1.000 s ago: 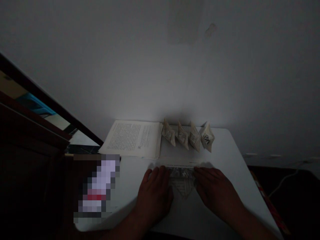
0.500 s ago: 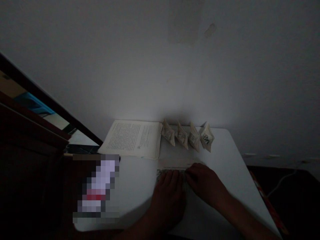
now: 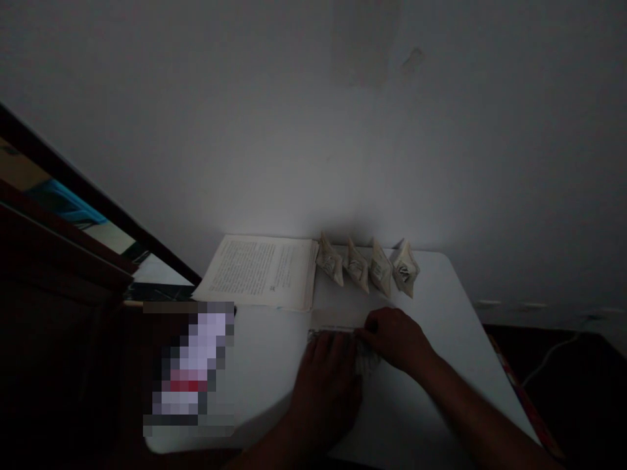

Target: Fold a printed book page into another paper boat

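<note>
A printed sheet of paper (image 3: 337,318) lies on the white table, partly folded, with much of it hidden under my hands. My left hand (image 3: 327,378) rests flat across the folded part, fingers stretched forward. Thumb and fingers of my right hand (image 3: 392,333) are pinched at the fold, just right of my left fingertips. Beyond my hands stand several folded paper boats in a row, from the leftmost boat (image 3: 329,261) to the rightmost boat (image 3: 405,269).
A stack of printed pages (image 3: 255,271) lies at the table's back left. Left of my hands is a pixelated object (image 3: 196,359), probably a phone. The white table (image 3: 441,287) meets the wall (image 3: 274,143). A thin cable (image 3: 553,356) hangs at right.
My right hand has shifted slightly left and up along the fold, uncovering more printed paper below it. My left hand stays pressed on the sheet.
</note>
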{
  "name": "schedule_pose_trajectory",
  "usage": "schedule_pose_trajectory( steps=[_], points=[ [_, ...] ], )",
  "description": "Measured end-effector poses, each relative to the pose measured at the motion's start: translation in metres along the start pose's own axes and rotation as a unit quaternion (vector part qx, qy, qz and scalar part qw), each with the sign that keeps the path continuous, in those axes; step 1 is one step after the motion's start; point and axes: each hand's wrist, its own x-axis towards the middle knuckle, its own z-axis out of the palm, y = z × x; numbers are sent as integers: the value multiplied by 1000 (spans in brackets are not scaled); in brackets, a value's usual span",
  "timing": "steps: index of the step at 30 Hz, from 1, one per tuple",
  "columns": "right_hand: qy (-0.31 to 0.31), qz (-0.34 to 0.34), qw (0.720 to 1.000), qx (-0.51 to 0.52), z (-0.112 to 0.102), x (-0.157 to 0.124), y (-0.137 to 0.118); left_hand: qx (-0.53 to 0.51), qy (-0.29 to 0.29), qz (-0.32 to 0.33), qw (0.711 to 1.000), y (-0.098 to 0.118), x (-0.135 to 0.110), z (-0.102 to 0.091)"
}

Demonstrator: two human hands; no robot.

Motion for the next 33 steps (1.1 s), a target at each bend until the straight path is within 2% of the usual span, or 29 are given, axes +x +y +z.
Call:
schedule_pose_trajectory(
  steps=[5,14,27,33],
  points=[
    [-9,24,1000,-1,-3,-3,3,10,35,-10,999,-4,-2,-2],
    [-8,45,999,7,-7,-13,23,20,56,-6,998,-4,-5,-1],
    [-45,80,994,59,-12,-23,55,23,62,-20,998,-3,-6,0],
    [-49,76,992,85,-12,-25,63,34,35,-32,998,-2,-5,-3]
  ],
)
